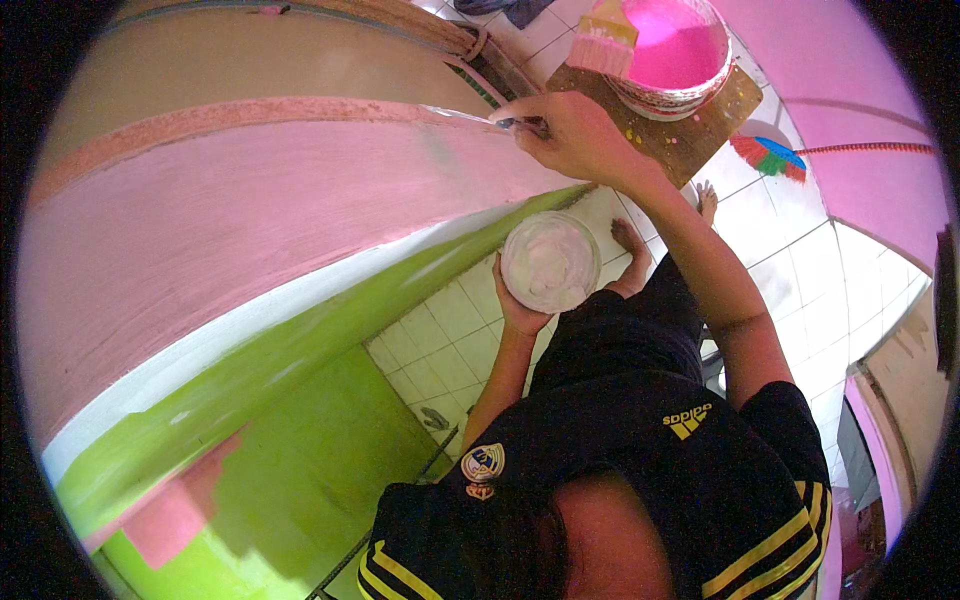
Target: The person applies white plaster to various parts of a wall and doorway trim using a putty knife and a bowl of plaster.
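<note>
1. Black shirt [610,400], one, worn by me: its chest bears one printed crest [483,463] on my left side, and one yellow logo [687,421] with legible lettering beneath, not copied here. Yellow stripes run along both sleeves.
2. Left grip [522,317]: closed around the side of one round tub [550,262], held open-top up, in front of my body. Contents noted as a pale pinkish-white paste, smeared unevenly.
3. Right grip [572,133]: fingers pinched on one small dark-handled tool [527,125], at the upper edge of the pink wall [250,210]. I cannot tell whether its tip touches the surface.
4. Paint bucket [652,102], one, its outside splashed, holding bright pink paint [680,45]. One wide brush [603,52] sits at its left rim, bristles coated pink.
5. Brown board [665,140], one, paint-spotted, under the bucket on the white tiled floor [760,225].
6. Broom [770,158], one, with red, blue and green bristles, beside the board.
7. Bare feet, two, my own, on the tiles.
</note>
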### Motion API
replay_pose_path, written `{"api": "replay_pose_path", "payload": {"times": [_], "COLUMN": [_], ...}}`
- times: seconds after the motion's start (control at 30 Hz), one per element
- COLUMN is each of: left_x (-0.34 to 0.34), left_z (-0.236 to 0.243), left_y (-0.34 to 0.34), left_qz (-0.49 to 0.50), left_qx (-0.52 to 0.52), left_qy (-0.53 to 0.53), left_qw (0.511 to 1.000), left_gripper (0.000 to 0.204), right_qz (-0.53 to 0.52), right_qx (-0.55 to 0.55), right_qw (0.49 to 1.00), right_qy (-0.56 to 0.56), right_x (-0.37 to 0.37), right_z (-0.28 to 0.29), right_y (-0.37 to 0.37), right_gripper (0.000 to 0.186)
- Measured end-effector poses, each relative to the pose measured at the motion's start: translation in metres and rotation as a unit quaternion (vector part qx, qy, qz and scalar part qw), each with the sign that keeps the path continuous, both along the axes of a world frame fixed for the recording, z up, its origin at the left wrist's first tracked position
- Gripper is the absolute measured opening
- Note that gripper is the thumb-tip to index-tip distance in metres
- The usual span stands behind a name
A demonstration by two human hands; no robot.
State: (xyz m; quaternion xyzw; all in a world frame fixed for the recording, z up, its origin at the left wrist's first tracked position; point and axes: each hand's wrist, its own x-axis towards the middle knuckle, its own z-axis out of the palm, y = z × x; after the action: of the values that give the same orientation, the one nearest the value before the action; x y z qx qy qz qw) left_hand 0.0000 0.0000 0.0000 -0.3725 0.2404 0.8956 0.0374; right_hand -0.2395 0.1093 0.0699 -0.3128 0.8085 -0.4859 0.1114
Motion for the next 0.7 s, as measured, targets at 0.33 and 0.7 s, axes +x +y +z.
{"api": "replay_pose_path", "payload": {"times": [0.33,0.7], "left_x": [0.004,-0.038], "left_z": [0.006,0.012], "left_y": [-0.004,0.015], "left_qz": [0.026,0.017], "left_qx": [0.029,0.034], "left_qy": [-0.032,0.060], "left_qw": [0.999,0.997], "left_gripper": [0.069,0.067], "right_qz": [0.021,-0.028], "right_qx": [-0.005,0.017], "right_qw": [1.000,0.904], "right_qy": [0.018,-0.427], "right_x": [0.017,0.086], "right_z": [0.002,0.022], "right_y": [-0.001,0.163], "right_gripper": [0.028,0.029]}}
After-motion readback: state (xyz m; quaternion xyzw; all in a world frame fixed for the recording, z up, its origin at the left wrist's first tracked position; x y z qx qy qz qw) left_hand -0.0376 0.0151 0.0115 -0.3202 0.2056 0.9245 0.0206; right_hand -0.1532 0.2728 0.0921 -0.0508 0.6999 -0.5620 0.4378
